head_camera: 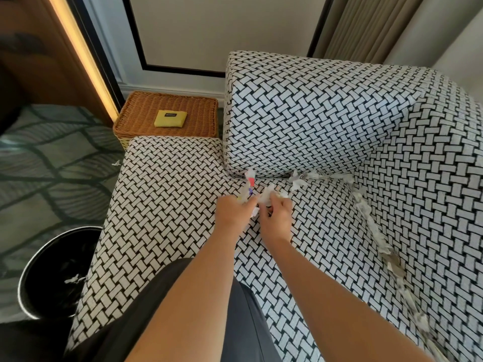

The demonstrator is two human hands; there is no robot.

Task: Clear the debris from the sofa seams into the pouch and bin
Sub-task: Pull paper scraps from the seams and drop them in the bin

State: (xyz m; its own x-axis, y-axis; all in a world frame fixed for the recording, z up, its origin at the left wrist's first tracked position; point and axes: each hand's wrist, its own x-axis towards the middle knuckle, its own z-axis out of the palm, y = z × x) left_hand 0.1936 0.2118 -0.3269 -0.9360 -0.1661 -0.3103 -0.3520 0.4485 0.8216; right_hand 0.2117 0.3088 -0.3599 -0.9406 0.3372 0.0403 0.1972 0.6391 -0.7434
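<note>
Clutching scraps (245, 197) in left hand (231, 212) and pinching a paper wad (268, 196) in right hand (277, 216), close together over the sofa (170, 192) seat, with more debris (379, 231) lining back and right seams, pouch (170, 118) on basket (201, 108) beyond, bin (34, 278) on floor at left.

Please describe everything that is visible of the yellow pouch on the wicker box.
The yellow pouch is a small, flat rectangle with rounded corners; it looks soft, like fabric. A small dark label sits near its far edge, too small to read. It lies flat, slightly turned, near the middle of the top of the brown wicker box, beyond the end of the sofa seat. Only the box touches it. Whether it is open or closed cannot be told.
</note>
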